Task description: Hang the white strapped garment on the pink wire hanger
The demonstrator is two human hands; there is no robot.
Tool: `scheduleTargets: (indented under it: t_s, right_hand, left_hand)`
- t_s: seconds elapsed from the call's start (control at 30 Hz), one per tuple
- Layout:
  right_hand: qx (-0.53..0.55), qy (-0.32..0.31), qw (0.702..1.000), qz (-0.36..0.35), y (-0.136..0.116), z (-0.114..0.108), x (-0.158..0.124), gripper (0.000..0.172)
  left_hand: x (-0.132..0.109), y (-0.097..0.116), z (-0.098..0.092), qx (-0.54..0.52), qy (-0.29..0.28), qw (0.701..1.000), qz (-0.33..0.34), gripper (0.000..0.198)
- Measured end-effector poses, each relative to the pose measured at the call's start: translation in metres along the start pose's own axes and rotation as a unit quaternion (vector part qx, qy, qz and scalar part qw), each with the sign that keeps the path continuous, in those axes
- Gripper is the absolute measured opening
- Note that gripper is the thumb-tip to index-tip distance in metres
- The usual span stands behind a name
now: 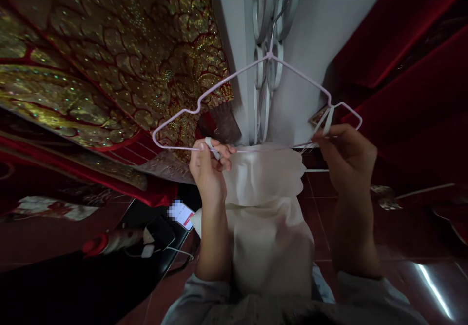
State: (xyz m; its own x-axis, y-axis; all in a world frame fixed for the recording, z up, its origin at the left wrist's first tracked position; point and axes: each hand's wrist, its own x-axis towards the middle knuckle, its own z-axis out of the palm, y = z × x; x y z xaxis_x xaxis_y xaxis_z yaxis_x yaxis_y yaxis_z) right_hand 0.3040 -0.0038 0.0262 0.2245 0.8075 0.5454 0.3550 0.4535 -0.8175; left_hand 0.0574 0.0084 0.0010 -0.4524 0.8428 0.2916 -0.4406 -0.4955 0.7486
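Note:
A pale pink clothes hanger [234, 74] hangs in front of me, its metal hook pointing up. Below its bottom bar is a cream garment [270, 247] with a scalloped top edge. My left hand [210, 166] is closed at the left part of the bottom bar, with a white strap [212, 148] across its fingers. On the right, another white strap [328, 120] loops over the hanger's notch, and my right hand [345, 154] pinches it by its lower part. How the straps join the garment is not clear.
Gold-sequined red garments [146, 47] hang at left, red cloth [409, 66] at right. White ornamental metalwork [261, 86] stands against the pale wall behind the hanger. At lower left, a lit phone [182, 215], a red-capped bottle [113, 242] and a charging cable lie on a black surface.

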Motion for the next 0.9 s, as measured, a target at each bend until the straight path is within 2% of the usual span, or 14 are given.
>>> scheduleTargets:
  t_s: [0.1,0.2,0.3,0.37,0.43,0.5,0.57,0.6,0.67,0.73,0.77,0.83,0.9]
  right_hand:
    - [0.014,0.048,0.996,-0.077,-0.006,0.004,0.013,0.036]
    - [0.006,0.12,0.987,-0.103,0.011,0.001,0.032,0.053]
    - [0.009,0.247,0.959,-0.138,0.048,-0.007,0.041,0.058]
    - [0.017,0.347,0.923,-0.165,0.07,-0.01,0.033,0.049]
    - [0.005,0.397,0.902,-0.169,0.079,-0.009,0.016,0.038]
    - [-0.006,0.374,0.913,-0.162,0.075,-0.003,-0.002,0.034]
    - [-0.007,0.294,0.943,-0.155,0.059,0.006,-0.016,0.032]
    - [-0.015,0.224,0.964,-0.144,0.05,0.011,-0.02,0.031]
    - [-0.036,0.044,0.993,-0.103,0.034,0.022,-0.023,0.03]
    - [-0.045,-0.091,0.992,-0.069,0.024,0.031,-0.024,0.028]
    - [-0.043,-0.117,0.99,-0.065,0.022,0.035,-0.025,0.028]
    - [-0.035,-0.103,0.992,-0.07,0.022,0.04,-0.028,0.029]
    - [-0.036,-0.085,0.993,-0.071,0.025,0.041,-0.031,0.031]
  left_hand:
    - [0.0,0.001,-0.001,0.006,0.008,1.0,0.014,0.047]
    - [0.0,0.001,-0.004,0.008,-0.003,1.0,0.009,0.046]
    - [0.0,0.002,-0.007,0.008,-0.012,1.0,-0.002,0.046]
    - [0.0,0.002,-0.007,0.008,-0.016,1.0,-0.001,0.046]
    - [0.0,0.003,-0.006,0.009,-0.014,1.0,-0.001,0.046]
    - [0.001,0.003,-0.004,0.015,-0.006,1.0,-0.004,0.046]
    - [0.0,0.002,-0.002,0.024,-0.002,1.0,-0.013,0.047]
    - [-0.002,0.002,-0.002,0.027,-0.002,0.999,-0.018,0.047]
    - [-0.005,0.0,-0.001,0.026,-0.004,0.999,-0.027,0.046]
    - [-0.01,-0.002,-0.003,0.021,-0.007,0.999,-0.029,0.04]
    - [-0.011,-0.003,-0.005,0.019,-0.008,0.999,-0.026,0.036]
    - [-0.012,-0.002,-0.012,0.019,0.001,1.0,0.001,0.03]
    - [-0.007,0.001,-0.022,0.029,0.053,0.996,0.061,0.025]
